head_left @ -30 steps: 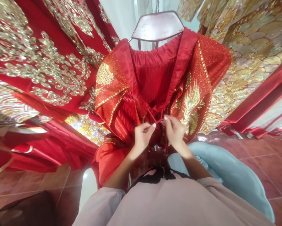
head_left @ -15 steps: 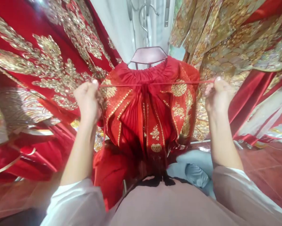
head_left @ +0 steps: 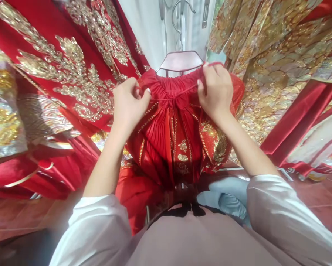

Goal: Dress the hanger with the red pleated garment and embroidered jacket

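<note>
A red garment (head_left: 157,133) with a gathered neckline, pleats and gold embroidery hangs in front of me on a hanger (head_left: 181,61). Thin red cords (head_left: 186,89) run from the centre of its neckline toward both hands. My left hand (head_left: 129,105) is closed over the garment's left shoulder, with the cord running in under its thumb. On the other side, my right hand (head_left: 217,90) pinches cord between thumb and fingers near the right end of the hanger. The ends of the cord inside my fingers are hidden.
Red cloth with gold sequins (head_left: 74,55) hangs close on the left. A gold scale-patterned garment (head_left: 268,88) hangs on the right. Behind the hanger is a white door or panel (head_left: 142,29). Pale blue cloth (head_left: 232,201) lies below, above red floor tiles (head_left: 315,192).
Both hands have come inward from a wide pull on the taut cord. The cord is slacker, and my right hand has risen toward the hanger. The view has shifted slightly.
</note>
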`<action>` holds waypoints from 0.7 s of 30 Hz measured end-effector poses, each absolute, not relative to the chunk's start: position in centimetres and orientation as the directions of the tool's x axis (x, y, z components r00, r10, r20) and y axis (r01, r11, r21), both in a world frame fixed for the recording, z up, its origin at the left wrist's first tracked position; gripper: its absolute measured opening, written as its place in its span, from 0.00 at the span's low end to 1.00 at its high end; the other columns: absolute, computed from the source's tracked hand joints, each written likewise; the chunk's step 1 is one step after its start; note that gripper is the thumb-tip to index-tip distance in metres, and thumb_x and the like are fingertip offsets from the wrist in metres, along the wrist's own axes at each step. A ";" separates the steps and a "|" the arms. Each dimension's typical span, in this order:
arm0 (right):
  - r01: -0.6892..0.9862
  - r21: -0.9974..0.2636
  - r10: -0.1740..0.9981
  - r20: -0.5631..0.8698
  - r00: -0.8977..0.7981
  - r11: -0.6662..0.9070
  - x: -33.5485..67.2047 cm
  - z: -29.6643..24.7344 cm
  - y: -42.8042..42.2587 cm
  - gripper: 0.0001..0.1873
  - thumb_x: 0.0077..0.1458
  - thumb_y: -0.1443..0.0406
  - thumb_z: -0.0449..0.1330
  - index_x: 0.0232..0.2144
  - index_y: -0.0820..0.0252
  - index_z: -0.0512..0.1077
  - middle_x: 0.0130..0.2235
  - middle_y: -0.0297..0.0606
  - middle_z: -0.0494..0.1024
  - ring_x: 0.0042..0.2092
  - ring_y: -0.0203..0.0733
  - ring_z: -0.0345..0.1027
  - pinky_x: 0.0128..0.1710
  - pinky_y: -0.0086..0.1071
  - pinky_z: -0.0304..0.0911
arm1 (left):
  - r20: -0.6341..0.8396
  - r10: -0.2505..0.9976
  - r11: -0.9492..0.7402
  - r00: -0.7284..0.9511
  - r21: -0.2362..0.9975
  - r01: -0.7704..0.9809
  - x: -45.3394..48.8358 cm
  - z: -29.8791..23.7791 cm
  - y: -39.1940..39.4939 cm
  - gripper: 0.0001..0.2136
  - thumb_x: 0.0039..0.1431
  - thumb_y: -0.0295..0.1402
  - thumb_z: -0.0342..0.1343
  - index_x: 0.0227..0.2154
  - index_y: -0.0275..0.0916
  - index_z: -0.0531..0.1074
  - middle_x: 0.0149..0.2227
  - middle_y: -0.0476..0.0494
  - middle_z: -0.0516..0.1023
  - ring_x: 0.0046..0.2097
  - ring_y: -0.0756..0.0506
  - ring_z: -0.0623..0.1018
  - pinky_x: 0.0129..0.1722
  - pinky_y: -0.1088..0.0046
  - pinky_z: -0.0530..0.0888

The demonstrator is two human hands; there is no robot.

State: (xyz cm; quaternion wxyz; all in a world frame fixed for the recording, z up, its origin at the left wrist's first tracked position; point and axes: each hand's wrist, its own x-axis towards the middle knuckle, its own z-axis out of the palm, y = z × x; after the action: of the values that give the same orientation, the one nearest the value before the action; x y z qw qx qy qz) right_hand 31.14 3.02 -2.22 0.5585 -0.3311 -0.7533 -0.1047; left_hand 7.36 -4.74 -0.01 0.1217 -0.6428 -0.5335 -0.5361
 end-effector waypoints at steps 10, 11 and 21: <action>0.818 -0.143 0.715 0.585 -0.383 0.556 31.4 -3.4 0.1 0.09 0.57 0.67 0.52 0.34 0.62 0.72 0.24 0.39 0.69 0.33 0.41 0.65 0.36 0.34 0.56 | 0.643 0.757 -0.168 0.116 0.021 0.986 6.7 -0.1 -6.2 0.06 0.56 0.33 0.52 0.32 0.42 0.73 0.25 0.44 0.73 0.34 0.42 0.74 0.32 0.67 0.65; 0.801 -0.170 0.733 0.543 -0.411 0.574 31.3 -3.2 -0.1 0.08 0.55 0.67 0.53 0.33 0.62 0.73 0.24 0.38 0.70 0.32 0.40 0.65 0.34 0.33 0.55 | 0.655 0.744 -0.172 0.133 -0.006 0.985 6.8 0.2 -6.4 0.07 0.56 0.32 0.50 0.34 0.43 0.74 0.27 0.44 0.75 0.34 0.43 0.74 0.32 0.67 0.64; 0.178 -0.789 0.671 0.353 -0.652 0.588 31.3 -1.5 0.9 0.13 0.47 0.58 0.65 0.31 0.64 0.77 0.20 0.32 0.67 0.21 0.27 0.53 0.20 0.27 0.47 | 0.725 0.687 -0.123 -0.060 0.197 0.973 8.9 -0.4 -4.1 0.08 0.59 0.33 0.49 0.36 0.40 0.72 0.34 0.41 0.75 0.39 0.42 0.70 0.37 0.64 0.61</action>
State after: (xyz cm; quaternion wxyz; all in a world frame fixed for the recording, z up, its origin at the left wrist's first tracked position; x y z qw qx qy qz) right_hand 31.26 0.95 -1.50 0.3293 -0.2562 -0.8281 0.3744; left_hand 8.85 -4.14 -0.40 0.1979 -0.6565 -0.6319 -0.3613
